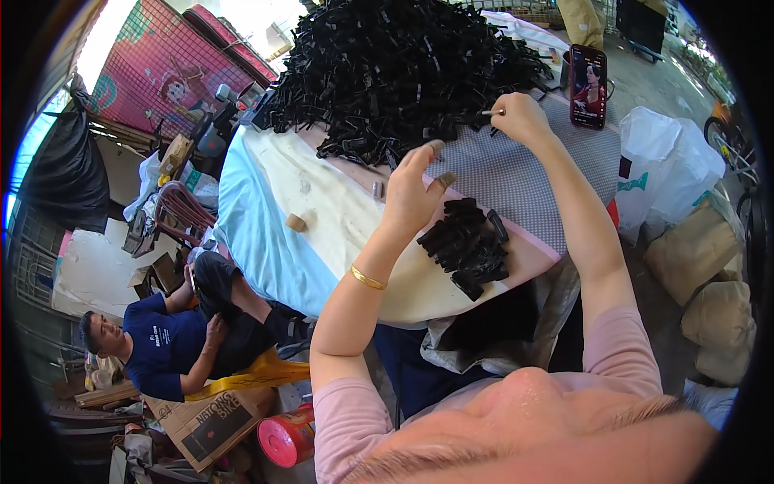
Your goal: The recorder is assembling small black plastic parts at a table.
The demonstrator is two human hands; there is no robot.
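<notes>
My left hand (413,189) reaches over the table at the near edge of a large heap of small black pieces (403,64). Its thumb and fingers are apart with nothing seen between them; tan wraps cover some fingertips, and a gold bangle (368,278) circles the wrist. At the heap's right edge, my right hand (522,119) pinches a small, thin, light-coloured object (493,113), too small to name. Below my left hand lies a smaller cluster of black bundled pieces (463,242) in rough rows. What the black pieces are, I cannot make out.
Cloths cover the round table (322,242). A phone (588,87) stands at its right. A tan roll (296,222) and a small silvery cylinder (377,189) lie leftward. White bags (649,161) stand right; a seated person (173,343), cardboard box (210,423) and red bucket (286,436) are left.
</notes>
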